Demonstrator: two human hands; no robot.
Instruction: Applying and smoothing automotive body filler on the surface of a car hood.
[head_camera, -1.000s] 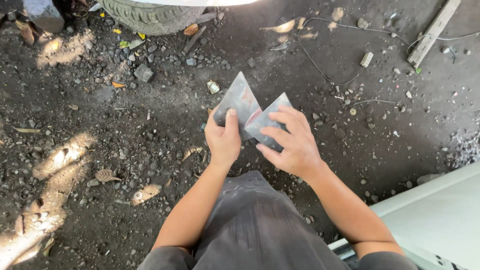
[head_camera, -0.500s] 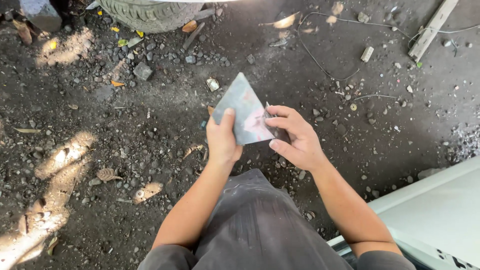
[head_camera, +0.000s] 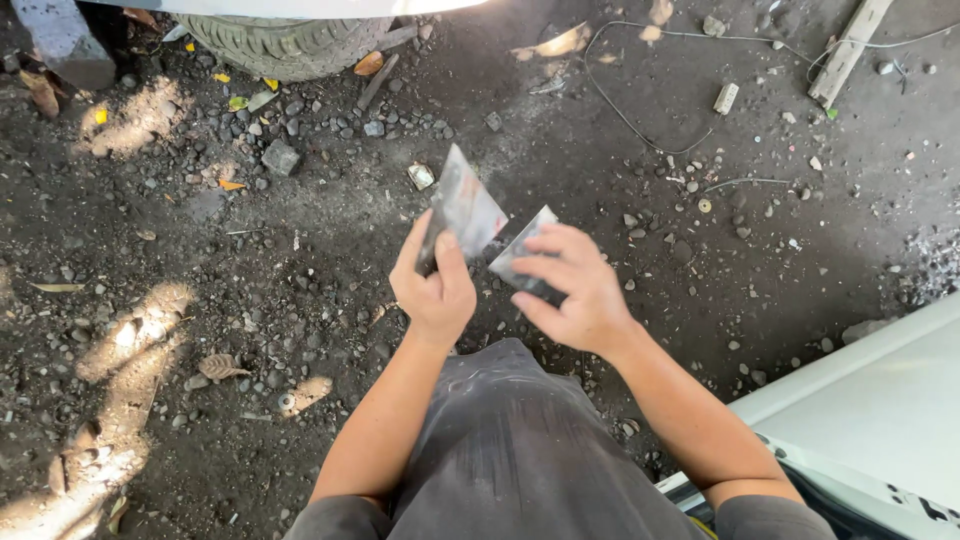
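Both hands are held out over the dark gravel ground (head_camera: 250, 330), above the person's grey-clad knee (head_camera: 520, 450), and each grips its own blade. The left hand (head_camera: 437, 290) is closed around the lower end of a broad, flat grey metal scraper blade with smeared faces (head_camera: 465, 208), thumb laid along its face; the blade's long axis rises away from the hand, up and slightly right, toward the tyre (head_camera: 285, 40) at the far edge of the ground. The right hand (head_camera: 570, 290) pinches a smaller grey metal scraper blade (head_camera: 522, 252), which points up and left toward the first. The two blades stand just beside each other; whether their near edges touch I cannot tell
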